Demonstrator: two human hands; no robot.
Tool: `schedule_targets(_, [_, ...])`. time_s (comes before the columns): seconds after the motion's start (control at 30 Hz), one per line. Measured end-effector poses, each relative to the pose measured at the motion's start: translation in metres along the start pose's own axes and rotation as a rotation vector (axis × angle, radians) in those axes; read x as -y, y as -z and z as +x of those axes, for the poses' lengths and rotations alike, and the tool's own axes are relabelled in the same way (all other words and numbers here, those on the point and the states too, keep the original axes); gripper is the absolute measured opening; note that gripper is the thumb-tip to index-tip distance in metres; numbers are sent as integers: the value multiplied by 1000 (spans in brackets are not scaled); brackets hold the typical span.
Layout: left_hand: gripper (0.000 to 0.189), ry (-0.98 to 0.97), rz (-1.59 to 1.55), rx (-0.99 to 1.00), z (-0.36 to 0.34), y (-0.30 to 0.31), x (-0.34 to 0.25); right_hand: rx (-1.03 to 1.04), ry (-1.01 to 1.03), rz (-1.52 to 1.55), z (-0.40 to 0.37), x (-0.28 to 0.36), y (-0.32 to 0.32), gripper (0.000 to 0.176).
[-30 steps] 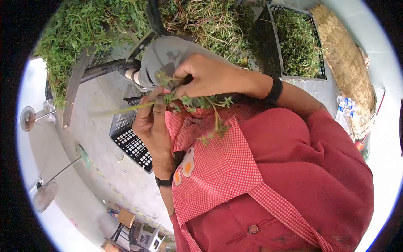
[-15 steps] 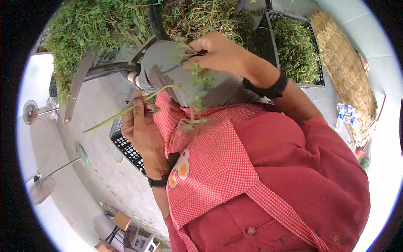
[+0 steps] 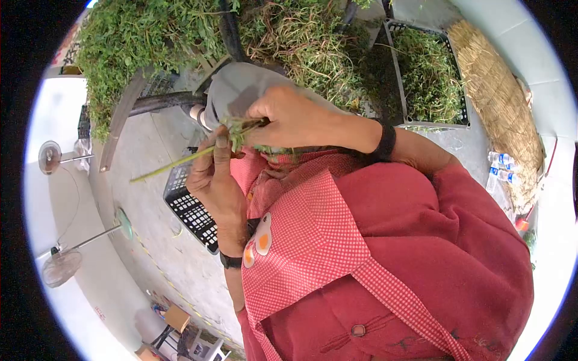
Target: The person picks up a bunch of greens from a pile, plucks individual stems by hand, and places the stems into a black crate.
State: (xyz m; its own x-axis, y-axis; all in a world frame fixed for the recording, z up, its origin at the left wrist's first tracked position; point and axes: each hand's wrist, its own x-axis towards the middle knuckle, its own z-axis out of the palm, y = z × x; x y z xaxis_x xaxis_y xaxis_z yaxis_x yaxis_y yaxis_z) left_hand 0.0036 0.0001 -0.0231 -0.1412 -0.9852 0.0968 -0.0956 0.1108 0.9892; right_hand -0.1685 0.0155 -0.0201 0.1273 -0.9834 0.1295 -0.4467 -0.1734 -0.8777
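My left hand (image 3: 215, 180) pinches a green plant stem (image 3: 174, 163) between thumb and fingers. Its bare end points out to the left, and its leafy part (image 3: 236, 131) lies between my two hands. Close against those leaves is my right hand (image 3: 292, 120), closed, with a small dark object (image 3: 262, 122) showing at the fingertips; its kind cannot be made out. Both hands are above my lap, over the red checked apron (image 3: 301, 240) and a grey-clad knee (image 3: 244, 81).
Leafy green plants (image 3: 150, 48) are heaped at the upper left. More stems (image 3: 307, 42) lie piled beyond my knee. A crate of greens (image 3: 428, 78) stands at the upper right beside a rolled straw mat (image 3: 497, 90). A black plastic crate (image 3: 191, 207) sits below my left hand.
My right hand has come down and left to meet the stem's leafy part at my left hand. Loose leafy bits that hung blurred in front of the apron no longer show there.
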Motion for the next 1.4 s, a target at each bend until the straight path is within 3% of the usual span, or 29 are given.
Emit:
schedule_targets(0.07, [21,-14,51,22,1,2,2,-112,60,-15,5,-18,1,31])
schedule_targets(0.13, [19,-68,-228,-79,3,7,4,-220,116,-30,10,-31,16,28])
schedule_targets(0.2, [19,-52,-258,-76,7,12,4,-313,-293,446,7,-38,43,25])
schedule_targets(0.23, [19,-47,-259,-75,7,14,5,-312,-297,446,4,-40,50,25])
schedule_targets(0.3, [19,-41,-259,-71,6,15,5,-229,-346,742,-2,-43,59,25])
schedule_targets(0.43, [19,-48,-187,-89,5,12,4,-57,-272,703,-6,-58,56,17])
schedule_targets(0.53, [19,-56,-155,-72,4,10,4,12,-108,486,-2,-59,51,16])
schedule_targets(0.6, [19,-59,-156,-64,2,8,4,40,99,88,-2,-56,48,19])
schedule_targets(0.67, [19,-53,-158,-75,2,8,3,37,150,88,-3,-55,42,23])
schedule_targets(0.73, [20,-55,-161,-65,2,8,4,14,295,-123,-3,-61,35,25])
schedule_targets(0.87, [21,-64,9,-69,-1,7,3,41,183,-274,0,-59,29,27])
schedule_targets(0.93, [21,-130,43,-35,-6,-3,3,-216,123,-340,5,-64,18,28])
schedule_targets(1.0, [20,-206,73,-4,-8,-7,-1,-329,99,-428,10,-89,16,27])
schedule_targets(1.07, [22,-212,23,-123,-11,-4,-12,-443,79,-517,17,-107,29,26])
schedule_targets(1.13, [21,-203,14,-102,-8,3,-4,-308,-178,8,11,-117,49,21])
schedule_targets(1.17, [21,-154,-16,-110,-7,4,-1,-308,-187,11,7,-121,46,21])
schedule_targets(1.27, [22,-123,-43,-101,-3,1,1,27,-333,713,-2,-111,49,23])
schedule_targets(1.33, [23,-135,-34,-106,-2,1,1,103,-281,618,-6,-87,48,27])
schedule_targets(1.4, [23,-109,39,-90,-3,2,1,89,-544,762,-6,-76,39,29])
